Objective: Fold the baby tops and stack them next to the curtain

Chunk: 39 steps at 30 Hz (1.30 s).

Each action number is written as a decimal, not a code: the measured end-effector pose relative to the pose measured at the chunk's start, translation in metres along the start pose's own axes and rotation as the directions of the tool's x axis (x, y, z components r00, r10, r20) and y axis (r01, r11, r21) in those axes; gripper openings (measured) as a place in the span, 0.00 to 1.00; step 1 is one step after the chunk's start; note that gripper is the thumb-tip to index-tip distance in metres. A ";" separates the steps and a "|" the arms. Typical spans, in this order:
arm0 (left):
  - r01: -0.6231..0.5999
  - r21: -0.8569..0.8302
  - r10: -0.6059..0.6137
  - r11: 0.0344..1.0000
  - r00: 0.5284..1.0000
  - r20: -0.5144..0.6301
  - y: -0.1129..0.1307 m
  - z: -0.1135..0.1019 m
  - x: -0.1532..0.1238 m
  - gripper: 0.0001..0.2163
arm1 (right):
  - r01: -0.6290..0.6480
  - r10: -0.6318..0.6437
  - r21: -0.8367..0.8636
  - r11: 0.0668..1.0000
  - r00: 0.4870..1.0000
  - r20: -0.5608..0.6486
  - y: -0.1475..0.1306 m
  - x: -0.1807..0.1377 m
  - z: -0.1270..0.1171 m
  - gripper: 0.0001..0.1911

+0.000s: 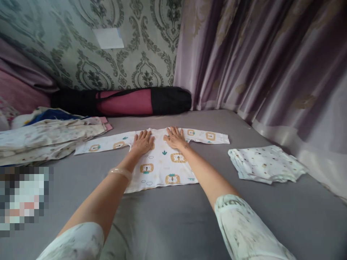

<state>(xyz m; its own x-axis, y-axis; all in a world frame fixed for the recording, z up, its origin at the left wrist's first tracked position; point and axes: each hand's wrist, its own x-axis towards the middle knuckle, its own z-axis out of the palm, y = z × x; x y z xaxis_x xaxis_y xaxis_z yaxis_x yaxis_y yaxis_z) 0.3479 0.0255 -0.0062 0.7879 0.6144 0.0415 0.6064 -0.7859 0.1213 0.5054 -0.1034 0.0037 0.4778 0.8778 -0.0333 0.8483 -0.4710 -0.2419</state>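
A white long-sleeved child's shirt (159, 169) printed with orange lion faces and green leaves lies spread flat on the grey bed sheet (168, 220). Both its sleeves stretch out sideways. My left hand (142, 142) rests flat on the upper left of the shirt, near the shoulder, fingers spread. On the upper right part, my right hand (175, 138) presses down with its fingers apart. Neither hand grips the fabric.
Folded white patterned clothes (267, 164) lie at the right. A pile of clothes (48, 133) sits at the left, touching the shirt's sleeve. Behind, a long black and pink bag (124, 102) lies along the wall, beside purple curtains (244, 54).
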 end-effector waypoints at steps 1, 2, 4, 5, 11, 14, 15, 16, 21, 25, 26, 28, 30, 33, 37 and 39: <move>-0.001 0.006 0.001 1.000 1.000 0.002 0.000 -0.001 0.000 0.29 | 0.003 -0.003 0.015 1.000 1.000 0.009 0.000 0.000 -0.002 0.33; 0.000 0.013 0.000 1.000 1.000 0.005 0.000 -0.001 0.000 0.29 | 0.001 -0.002 0.039 0.999 1.000 0.019 0.000 -0.001 -0.005 0.33; 0.007 0.026 -0.007 1.000 1.000 0.012 0.000 -0.001 0.001 0.29 | -0.016 0.012 0.109 0.994 0.999 0.031 0.002 -0.002 -0.014 0.33; 0.012 0.030 -0.012 0.999 1.000 0.019 0.000 -0.001 0.001 0.29 | -0.034 0.031 0.144 0.989 0.999 0.025 0.005 -0.004 -0.019 0.34; 0.015 0.015 -0.016 1.000 1.000 0.015 0.001 0.000 0.002 0.30 | -0.143 0.137 0.144 0.979 0.989 0.047 0.045 -0.025 -0.046 0.33; 0.008 0.023 -0.008 1.000 1.000 -0.001 -0.001 0.002 0.003 0.29 | -0.206 0.198 0.086 0.975 0.976 0.093 0.071 -0.040 -0.046 0.32; 0.006 0.027 -0.006 1.000 1.000 -0.007 -0.002 0.003 0.003 0.29 | -0.232 0.225 0.065 0.971 0.970 0.090 0.079 -0.044 -0.045 0.32; 0.004 0.031 -0.004 1.000 1.000 -0.012 -0.002 0.003 0.004 0.29 | -0.259 0.255 0.045 0.965 0.964 0.076 0.088 -0.048 -0.044 0.31; 0.003 0.033 -0.003 0.999 1.000 -0.010 -0.004 0.005 0.004 0.30 | -0.434 0.433 -0.032 0.900 0.901 -0.038 0.130 -0.065 -0.049 0.27; 0.004 0.024 -0.004 1.000 1.000 -0.004 -0.003 0.004 0.002 0.30 | -0.598 0.593 -0.091 0.796 0.802 -0.075 0.161 -0.074 -0.067 0.22; 0.005 0.022 -0.005 1.000 1.000 -0.004 -0.003 0.003 0.002 0.30 | -0.637 0.633 -0.106 0.763 0.771 -0.074 0.168 -0.076 -0.072 0.21; 0.005 0.019 -0.005 1.000 1.000 -0.006 -0.002 0.003 0.002 0.30 | -0.692 0.689 -0.137 0.709 0.721 -0.074 0.179 -0.079 -0.080 0.21; 0.005 0.012 -0.005 1.000 1.000 -0.010 -0.002 0.003 0.002 0.30 | -0.709 0.704 -0.151 0.689 0.704 -0.090 0.188 -0.081 -0.084 0.22; 0.002 0.004 -0.002 1.000 1.000 -0.021 -0.003 0.004 0.002 0.29 | -0.713 0.699 -0.120 0.691 0.701 -0.142 0.196 -0.082 -0.083 0.22; 0.000 0.004 0.000 1.000 1.000 -0.021 -0.004 0.006 0.004 0.30 | -0.763 0.757 -0.007 0.646 0.642 -0.124 0.200 -0.078 -0.081 0.21; -0.002 0.005 0.002 1.000 1.000 -0.022 -0.004 0.007 0.004 0.30 | -0.803 0.803 0.051 0.594 0.587 -0.101 0.201 -0.076 -0.082 0.22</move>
<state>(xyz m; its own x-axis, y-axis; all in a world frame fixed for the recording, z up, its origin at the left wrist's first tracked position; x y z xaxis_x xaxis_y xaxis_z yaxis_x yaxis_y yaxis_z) 0.3493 0.0311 -0.0135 0.7864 0.6144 0.0639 0.6055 -0.7872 0.1166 0.6583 -0.2724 0.0373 0.9849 0.1284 -0.1163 0.1082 -0.9802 -0.1659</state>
